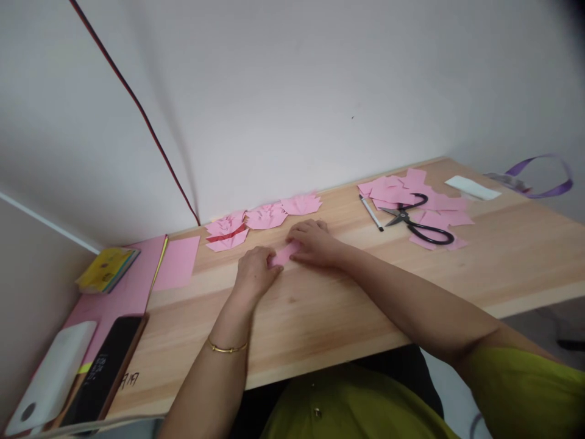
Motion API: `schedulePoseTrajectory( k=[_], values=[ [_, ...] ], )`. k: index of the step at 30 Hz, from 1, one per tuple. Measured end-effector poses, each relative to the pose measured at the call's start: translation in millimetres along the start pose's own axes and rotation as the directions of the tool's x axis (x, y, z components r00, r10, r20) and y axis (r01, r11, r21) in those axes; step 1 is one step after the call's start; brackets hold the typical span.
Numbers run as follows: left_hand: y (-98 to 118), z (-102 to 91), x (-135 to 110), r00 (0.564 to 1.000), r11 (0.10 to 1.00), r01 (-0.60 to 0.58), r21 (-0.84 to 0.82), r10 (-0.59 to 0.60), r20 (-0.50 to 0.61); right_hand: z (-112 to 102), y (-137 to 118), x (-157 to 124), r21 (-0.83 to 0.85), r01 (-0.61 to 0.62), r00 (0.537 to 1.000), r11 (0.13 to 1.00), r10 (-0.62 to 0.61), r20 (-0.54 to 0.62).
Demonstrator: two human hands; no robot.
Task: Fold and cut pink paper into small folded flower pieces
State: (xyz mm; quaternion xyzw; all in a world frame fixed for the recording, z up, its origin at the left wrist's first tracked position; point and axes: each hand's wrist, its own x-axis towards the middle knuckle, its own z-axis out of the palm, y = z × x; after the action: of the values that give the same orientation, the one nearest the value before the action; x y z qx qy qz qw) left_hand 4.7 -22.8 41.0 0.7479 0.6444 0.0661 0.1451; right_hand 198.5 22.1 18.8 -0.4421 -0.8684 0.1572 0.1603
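Observation:
Between my two hands, low over the middle of the wooden table (320, 317), is a small piece of pink paper (284, 253). My left hand (256, 269) pinches its left end with thumb and fingers. On the right end, my right hand (315, 242) grips with curled fingers, which cover part of the paper. Just beyond my hands, along the wall, lie cut and folded pink paper pieces (267, 216) in several clusters. A red strip (227, 234) crosses the leftmost cluster.
To the right are black-handled scissors (402, 216), a pen (371, 213), scattered pink paper scraps (393, 190) and a white strip (473, 188). On the left lie pink sheets (176, 262), a yellow packet (107, 268), a phone (107, 369) and a white device (55, 375).

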Motion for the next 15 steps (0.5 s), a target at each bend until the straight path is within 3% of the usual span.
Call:
schedulePoseTrajectory(
  k=[9,15],
  values=[
    [-7,6.4,1,0.998,0.998,-0.04,-0.052,0.038,-0.053,-2,1,0,-0.005,-0.006,0.999,1.0,0.006,0.049],
    [-12,15.6,3,0.985,0.991,-0.058,-0.12,0.037,-0.17,-4,2,3,0.062,-0.01,0.998,0.998,0.006,0.067]
  ],
)
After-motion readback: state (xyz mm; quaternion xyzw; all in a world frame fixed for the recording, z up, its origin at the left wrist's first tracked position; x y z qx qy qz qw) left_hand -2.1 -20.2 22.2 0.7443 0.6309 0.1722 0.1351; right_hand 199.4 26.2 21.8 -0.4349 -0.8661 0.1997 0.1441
